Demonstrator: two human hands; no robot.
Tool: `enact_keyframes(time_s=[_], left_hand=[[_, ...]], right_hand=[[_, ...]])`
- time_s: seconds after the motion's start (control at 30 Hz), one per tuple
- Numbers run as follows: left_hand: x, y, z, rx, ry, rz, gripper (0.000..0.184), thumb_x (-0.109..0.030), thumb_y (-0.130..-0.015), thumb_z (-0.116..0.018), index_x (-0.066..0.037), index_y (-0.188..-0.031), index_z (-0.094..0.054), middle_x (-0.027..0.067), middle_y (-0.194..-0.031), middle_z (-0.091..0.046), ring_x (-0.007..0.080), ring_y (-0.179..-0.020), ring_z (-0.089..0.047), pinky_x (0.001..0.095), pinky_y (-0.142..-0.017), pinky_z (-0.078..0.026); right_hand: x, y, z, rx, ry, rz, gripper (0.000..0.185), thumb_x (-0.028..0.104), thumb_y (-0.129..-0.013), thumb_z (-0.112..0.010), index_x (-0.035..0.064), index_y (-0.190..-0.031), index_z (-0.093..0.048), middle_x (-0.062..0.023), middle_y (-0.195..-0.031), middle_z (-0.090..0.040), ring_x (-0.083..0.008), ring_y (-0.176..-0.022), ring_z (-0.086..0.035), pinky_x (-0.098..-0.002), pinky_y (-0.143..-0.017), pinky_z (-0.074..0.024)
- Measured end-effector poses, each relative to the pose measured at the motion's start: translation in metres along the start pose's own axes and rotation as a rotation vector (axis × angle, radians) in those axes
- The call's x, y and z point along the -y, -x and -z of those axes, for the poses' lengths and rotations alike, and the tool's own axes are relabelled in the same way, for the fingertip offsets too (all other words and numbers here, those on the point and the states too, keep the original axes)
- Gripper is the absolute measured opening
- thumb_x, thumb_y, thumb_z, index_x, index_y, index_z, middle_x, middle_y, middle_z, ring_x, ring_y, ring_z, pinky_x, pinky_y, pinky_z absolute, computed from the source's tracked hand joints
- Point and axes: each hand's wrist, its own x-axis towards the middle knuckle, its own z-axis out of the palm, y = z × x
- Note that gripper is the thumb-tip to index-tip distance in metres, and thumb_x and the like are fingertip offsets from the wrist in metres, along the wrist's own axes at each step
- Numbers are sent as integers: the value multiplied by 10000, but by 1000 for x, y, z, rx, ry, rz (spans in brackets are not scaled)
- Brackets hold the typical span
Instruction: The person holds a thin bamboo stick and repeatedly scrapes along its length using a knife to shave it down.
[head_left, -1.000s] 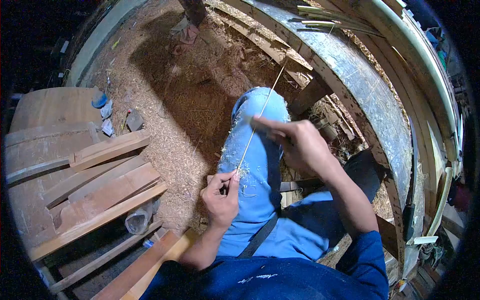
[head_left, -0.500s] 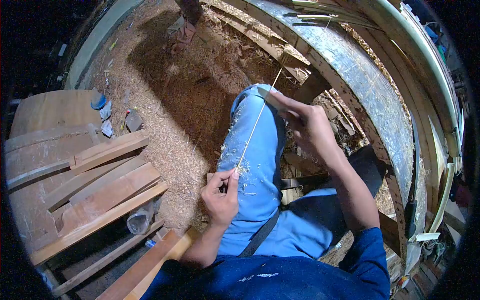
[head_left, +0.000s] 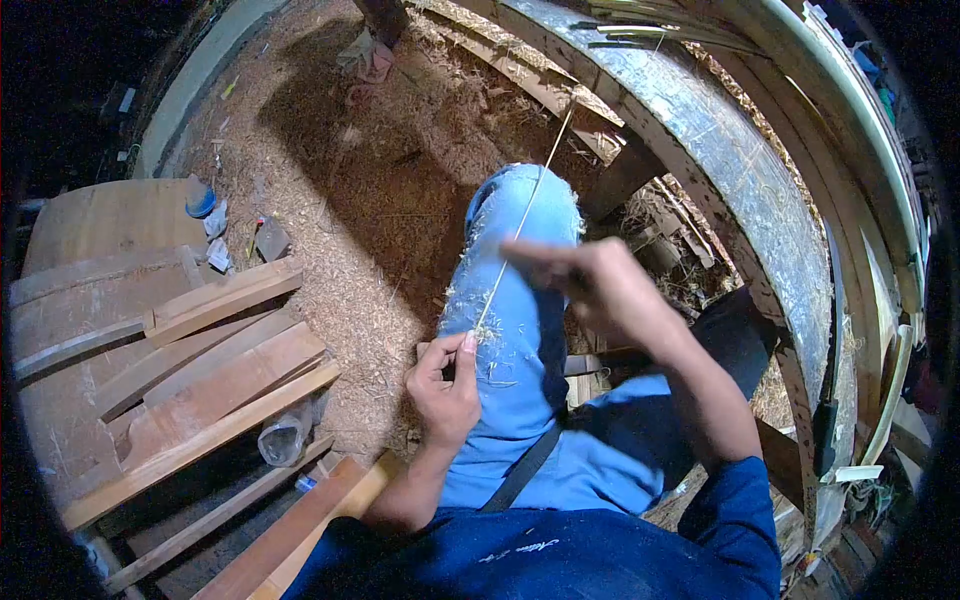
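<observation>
A thin pale strip, apparently bamboo or wood (head_left: 528,208), lies slantwise over my raised thigh in blue jeans (head_left: 510,360), its far end reaching past the knee. My left hand (head_left: 446,385) pinches its near end between thumb and forefinger. Across the middle of the strip is my right hand (head_left: 615,285), smeared by motion, its fingers closed around what looks like a small knife (head_left: 528,250); the handle is hidden in the palm. Fine curled shavings (head_left: 488,328) cling to the jeans, thickest beside my left fingertips.
Wooden boards (head_left: 225,390) are stacked at left, with a clear plastic cup (head_left: 284,440) beside them. A blue-capped container (head_left: 201,203) stands farther back. Shavings cover the floor (head_left: 350,310). A large curved metal-faced rim (head_left: 745,185) arcs along the right.
My right hand has drawn back along the strip, from near the knee toward my left hand. My left hand keeps its pinch, almost still.
</observation>
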Motion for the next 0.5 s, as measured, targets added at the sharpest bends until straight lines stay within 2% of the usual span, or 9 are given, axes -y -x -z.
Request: enact_keyframes(time_s=[0.03, 0.1, 0.17, 0.2, 0.23, 0.33, 0.37, 0.4, 0.5], left_hand=[[0, 1, 1, 3, -2, 0, 93, -63, -990, -733, 17, -1035, -749, 67, -834, -634, 117, -711, -593, 285, -649, -479], [-2, 1, 2, 2, -63, -63, 97, -62, -990, -733, 17, -1044, -751, 60, -836, -634, 113, -694, -586, 277, -635, -471], [-2, 2, 3, 6, -45, -43, 95, -58, -988, -736, 16, -1045, -753, 52, -831, -628, 108, -691, -585, 274, -631, -468], [-3, 3, 3, 13, -31, -21, 93, -55, -986, -739, 15, -1046, -756, 45, -826, -621, 103, -688, -583, 272, -626, -464], [-4, 2, 2, 12, -29, -22, 93, -55, -986, -739, 15, -1046, -756, 45, -826, -621, 103, -688, -583, 272, -626, -464], [-3, 1, 1, 12, -7, -21, 87, -44, -974, -757, 10, -1041, -765, 25, -811, -604, 80, -689, -566, 268, -612, -446], [-2, 3, 2, 16, 12, -30, 86, -37, -968, -763, 11, -1040, -768, 18, -809, -597, 68, -687, -555, 261, -606, -433], [-2, 3, 2, 18, 34, -40, 87, -30, -963, -770, 12, -1039, -772, 12, -806, -591, 56, -685, -543, 254, -599, -420], [-6, 4, 6, 33, 45, -23, 90, -23, -960, -775, 14, -1042, -775, -1, -810, -589, 41, -678, -519, 239, -593, -397]], right_hand=[[-9, -5, 2, -151, -123, -5, 728, -224, -830, -546, 127, -1460, -646, -186, -1265, -757, -180, -1099, -738, -363, -946, -580], [-14, -9, 2, -292, 52, -42, 738, -233, -821, -542, 117, -1463, -641, -195, -1229, -767, -165, -1069, -743, -355, -947, -577], [-14, -4, -1, -115, 49, 3, 772, -230, -812, -560, 166, -1469, -642, -216, -1189, -763, -214, -1042, -770, -364, -916, -583], [-3, 2, 4, 74, 37, 11, 786, -223, -809, -577, 195, -1472, -643, -226, -1173, -757, -245, -1028, -781, -373, -904, -584], [10, 2, 4, 190, -28, -70, 803, -204, -801, -593, 240, -1468, -651, -245, -1142, -743, -287, -998, -789, -385, -877, -584], [-15, -4, 0, -142, -39, 40, 824, -212, -779, -505, 195, -1482, -645, -190, -1190, -784, -126, -973, -725, -344, -872, -575], [-26, -11, 4, -308, -132, 88, 916, -192, -655, -577, 194, -1484, -634, -218, -1241, -739, -255, -1051, -776, -402, -935, -598], [-12, -12, 16, -321, 28, -79, 864, -181, -690, -558, 184, -1468, -652, -193, -1244, -755, -215, -1065, -762, -399, -941, -596], [-8, -3, 10, 16, -12, -3, 800, -133, -755, -569, 211, -1472, -651, -185, -1204, -774, -260, -1088, -766, -412, -974, -589]])
